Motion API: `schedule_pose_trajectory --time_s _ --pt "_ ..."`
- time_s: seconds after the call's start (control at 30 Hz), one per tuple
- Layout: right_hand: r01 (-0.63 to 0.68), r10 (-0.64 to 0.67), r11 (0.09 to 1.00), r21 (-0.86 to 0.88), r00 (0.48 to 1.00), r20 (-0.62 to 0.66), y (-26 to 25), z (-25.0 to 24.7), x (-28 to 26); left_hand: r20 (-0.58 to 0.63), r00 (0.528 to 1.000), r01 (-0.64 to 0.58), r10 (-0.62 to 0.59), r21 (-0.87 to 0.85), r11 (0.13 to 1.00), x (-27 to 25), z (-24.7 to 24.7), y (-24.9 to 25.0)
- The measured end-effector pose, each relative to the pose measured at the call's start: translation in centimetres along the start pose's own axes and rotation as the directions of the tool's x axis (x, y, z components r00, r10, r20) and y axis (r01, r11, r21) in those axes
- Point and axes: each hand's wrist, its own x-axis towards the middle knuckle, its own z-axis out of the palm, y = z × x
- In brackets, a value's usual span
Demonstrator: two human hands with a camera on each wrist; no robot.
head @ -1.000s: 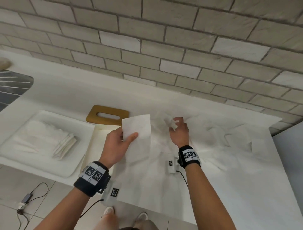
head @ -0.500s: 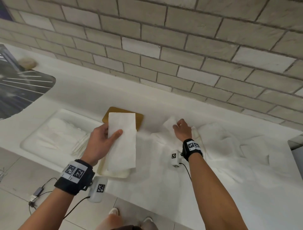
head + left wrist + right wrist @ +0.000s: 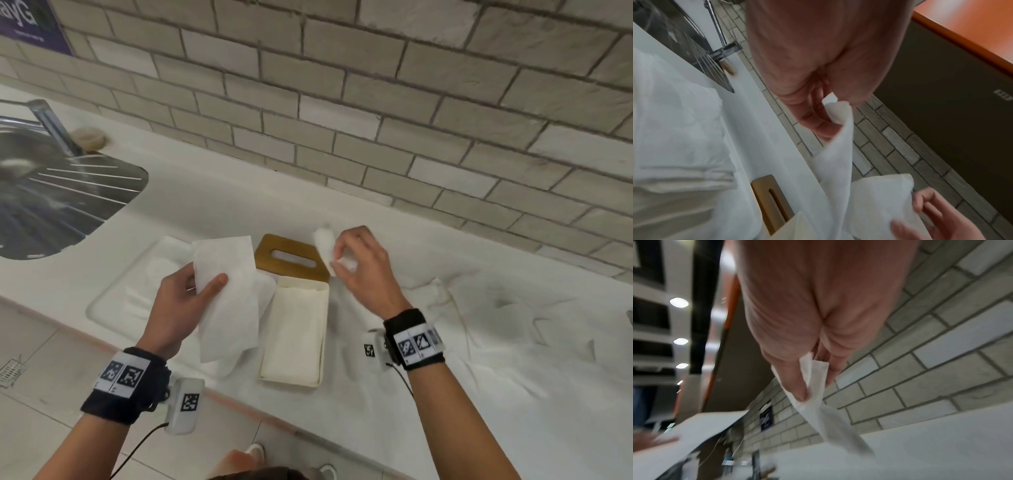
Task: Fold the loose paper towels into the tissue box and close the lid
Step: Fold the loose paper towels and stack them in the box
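Observation:
The cream tissue box (image 3: 294,371) stands open on the counter with towels lying flat inside. Its wooden slotted lid (image 3: 274,245) (image 3: 764,191) lies just behind it. My left hand (image 3: 205,284) (image 3: 828,113) grips a folded paper towel (image 3: 227,308) (image 3: 835,154), thumb on top, held above the box's left side. My right hand (image 3: 337,255) (image 3: 809,386) pinches a crumpled loose towel (image 3: 323,241) (image 3: 838,423) in the air over the lid's right end. In the left wrist view this towel (image 3: 879,203) and my right hand (image 3: 931,216) appear low at the right.
A white tray (image 3: 102,301) with folded towels sits left of the box. Several loose towels (image 3: 445,301) are spread over the counter to the right. A steel sink (image 3: 51,198) lies far left, a brick wall (image 3: 376,120) runs behind, and the counter's front edge (image 3: 239,399) is close below the box.
My right hand took a towel from the pile and lifted it leftward over the lid. My left hand carried its folded towel off the box to the left side.

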Motion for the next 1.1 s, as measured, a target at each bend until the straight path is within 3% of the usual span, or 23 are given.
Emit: schedule_pose_trajectory --time_s 0.07,0.13,0.3,0.7,0.87,1.03,1.1 --pt "0.027 -0.026 1.000 -0.007 0.992 0.127 -1.7 2.3 -1.9 0.002 1.000 -0.006 0.006 -0.006 1.000 0.5 -1.3 -0.4" --pt "-0.015 0.029 0.998 -0.059 0.972 0.234 -2.4 5.0 -4.1 0.010 1.000 0.001 -0.001 -0.017 1.000 0.9 -2.3 -0.9" --pt "-0.044 0.200 0.924 -0.379 0.902 0.383 -2.6 11.0 -8.9 0.066 0.997 0.035 -0.032 -0.033 0.999 1.4 -3.4 -2.4" --pt "-0.174 0.398 0.774 -0.609 0.882 0.254 -5.6 14.1 -11.6 0.275 0.961 0.016 -0.009 -0.024 1.000 1.6 -1.3 -2.1" --pt "-0.241 0.461 0.769 -0.591 0.851 0.252 -6.3 14.2 -11.6 0.330 0.944 0.000 0.009 -0.028 1.000 1.8 0.1 -1.3" --pt "-0.392 0.513 0.849 -0.354 0.774 0.372 -6.5 11.1 -12.3 0.393 0.919 0.000 0.000 -0.002 1.000 1.7 1.3 -0.7" --pt "-0.411 0.488 0.872 -0.266 0.772 0.406 -6.6 10.5 -12.3 0.418 0.908 0.005 -0.003 -0.002 1.000 1.7 2.0 -0.4"
